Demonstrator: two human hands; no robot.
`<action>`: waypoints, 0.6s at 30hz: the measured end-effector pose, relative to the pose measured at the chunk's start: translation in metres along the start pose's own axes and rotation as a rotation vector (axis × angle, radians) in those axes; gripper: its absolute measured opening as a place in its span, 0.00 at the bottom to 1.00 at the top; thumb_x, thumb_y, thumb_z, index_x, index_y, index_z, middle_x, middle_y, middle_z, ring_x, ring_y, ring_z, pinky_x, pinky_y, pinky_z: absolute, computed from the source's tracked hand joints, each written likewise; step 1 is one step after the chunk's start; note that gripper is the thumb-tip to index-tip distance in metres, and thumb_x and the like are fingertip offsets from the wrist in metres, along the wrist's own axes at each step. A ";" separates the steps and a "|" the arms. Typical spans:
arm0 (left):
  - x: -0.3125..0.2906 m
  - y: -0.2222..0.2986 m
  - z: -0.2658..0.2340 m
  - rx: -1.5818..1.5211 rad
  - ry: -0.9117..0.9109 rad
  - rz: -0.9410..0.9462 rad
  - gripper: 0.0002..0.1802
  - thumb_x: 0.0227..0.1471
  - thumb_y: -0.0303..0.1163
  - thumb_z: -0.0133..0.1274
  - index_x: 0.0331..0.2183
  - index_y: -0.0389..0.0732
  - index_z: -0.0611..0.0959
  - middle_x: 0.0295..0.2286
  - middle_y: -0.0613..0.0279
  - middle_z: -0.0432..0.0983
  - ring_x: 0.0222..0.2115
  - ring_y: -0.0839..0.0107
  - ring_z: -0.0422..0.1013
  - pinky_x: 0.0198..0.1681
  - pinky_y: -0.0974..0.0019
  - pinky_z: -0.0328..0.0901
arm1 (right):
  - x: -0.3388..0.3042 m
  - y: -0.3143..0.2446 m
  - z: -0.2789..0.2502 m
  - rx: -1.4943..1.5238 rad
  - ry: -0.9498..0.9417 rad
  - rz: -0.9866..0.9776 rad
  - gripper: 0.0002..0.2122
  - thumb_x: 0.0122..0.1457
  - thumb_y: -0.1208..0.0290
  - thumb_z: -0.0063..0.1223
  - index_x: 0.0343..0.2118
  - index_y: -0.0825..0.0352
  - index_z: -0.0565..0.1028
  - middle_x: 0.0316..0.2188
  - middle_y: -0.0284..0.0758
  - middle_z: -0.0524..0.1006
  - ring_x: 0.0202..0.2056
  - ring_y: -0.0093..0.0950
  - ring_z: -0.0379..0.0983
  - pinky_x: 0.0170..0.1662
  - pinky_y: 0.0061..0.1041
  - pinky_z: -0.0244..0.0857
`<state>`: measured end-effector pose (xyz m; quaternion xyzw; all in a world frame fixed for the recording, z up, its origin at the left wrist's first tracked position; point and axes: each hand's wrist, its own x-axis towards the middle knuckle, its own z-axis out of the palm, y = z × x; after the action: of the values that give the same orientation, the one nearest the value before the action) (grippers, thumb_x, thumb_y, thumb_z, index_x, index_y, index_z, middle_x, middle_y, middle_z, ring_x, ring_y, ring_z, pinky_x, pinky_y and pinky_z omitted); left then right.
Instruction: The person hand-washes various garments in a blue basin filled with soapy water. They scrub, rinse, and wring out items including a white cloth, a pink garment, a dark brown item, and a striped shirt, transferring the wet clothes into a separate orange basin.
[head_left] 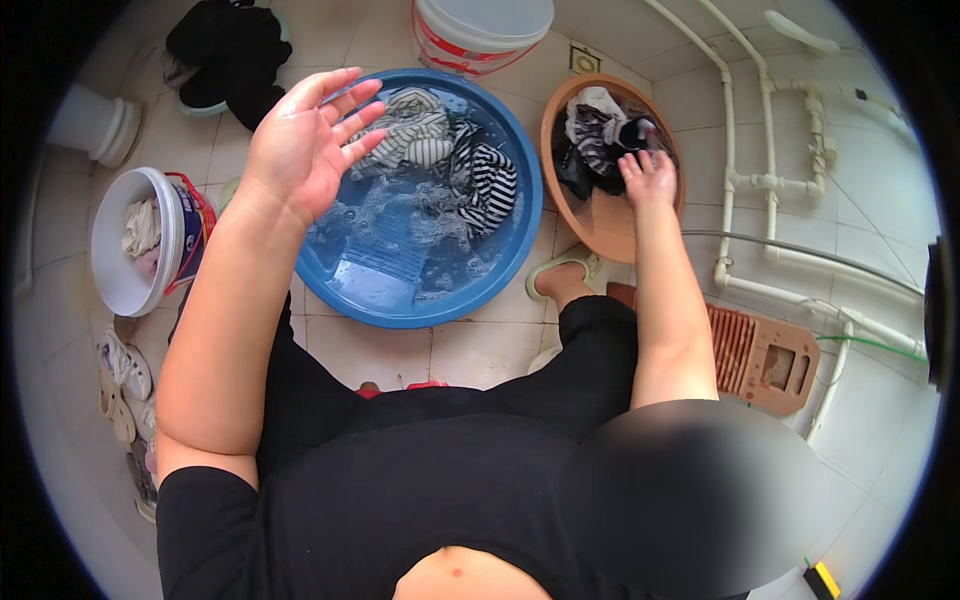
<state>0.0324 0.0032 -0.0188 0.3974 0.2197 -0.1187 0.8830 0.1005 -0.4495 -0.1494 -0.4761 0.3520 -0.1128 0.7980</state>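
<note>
My left hand (308, 140) is raised over the left rim of a blue round basin (530, 215), palm showing and fingers apart, holding nothing. Soapy water fills this basin, with a grey-and-white striped garment (415, 125) and a black-and-white striped garment (490, 190) in it. A ribbed washboard surface (375, 275) shows at its near side. Over to the right, my right hand (650, 178) is at an orange-brown basin (597, 228), fingers spread beside dark and white clothes (600, 135). Whether its fingertips touch the clothes I cannot tell.
A white bucket with cloth (140, 240) stands left, above several shoes (125, 365). Dark clothes (225, 50) lie over a pale basin at the far left. A lidded bucket (480, 35) stands behind. White pipes (730, 150) and a brown washboard (765, 360) are along the right wall.
</note>
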 end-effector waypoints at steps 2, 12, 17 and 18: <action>0.000 0.004 -0.007 -0.011 -0.028 -0.005 0.18 0.53 0.37 0.40 0.43 0.37 0.70 0.44 0.51 0.66 0.44 0.60 0.64 0.46 0.59 0.61 | -0.001 0.049 0.011 -0.366 -0.178 0.120 0.22 0.56 0.61 0.42 0.51 0.68 0.57 0.52 0.41 0.60 0.49 0.42 0.60 0.46 0.40 0.62; 0.004 0.008 -0.028 -0.090 -0.129 -0.134 0.18 0.54 0.38 0.39 0.42 0.35 0.70 0.42 0.52 0.69 0.41 0.64 0.68 0.42 0.64 0.65 | -0.090 0.249 0.051 -2.184 -0.693 -0.349 0.22 0.51 0.70 0.47 0.51 0.48 0.64 0.61 0.42 0.37 0.60 0.48 0.35 0.53 0.55 0.45; -0.008 0.009 -0.023 -0.053 -0.168 -0.167 0.19 0.54 0.38 0.39 0.42 0.35 0.70 0.42 0.53 0.69 0.41 0.64 0.68 0.41 0.65 0.64 | -0.104 0.281 0.011 -2.381 -0.815 -0.550 0.17 0.55 0.69 0.37 0.48 0.51 0.68 0.57 0.38 0.51 0.56 0.41 0.47 0.49 0.47 0.53; -0.008 0.008 -0.023 -0.057 -0.177 -0.183 0.19 0.54 0.39 0.39 0.42 0.35 0.70 0.41 0.53 0.69 0.41 0.65 0.68 0.41 0.66 0.64 | -0.105 0.283 0.007 -2.416 -0.850 -0.518 0.16 0.55 0.69 0.37 0.47 0.51 0.69 0.55 0.37 0.54 0.55 0.40 0.49 0.48 0.46 0.54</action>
<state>0.0215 0.0265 -0.0232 0.3383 0.1797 -0.2270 0.8954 -0.0150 -0.2431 -0.3372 -0.9393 -0.1492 0.2815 -0.1273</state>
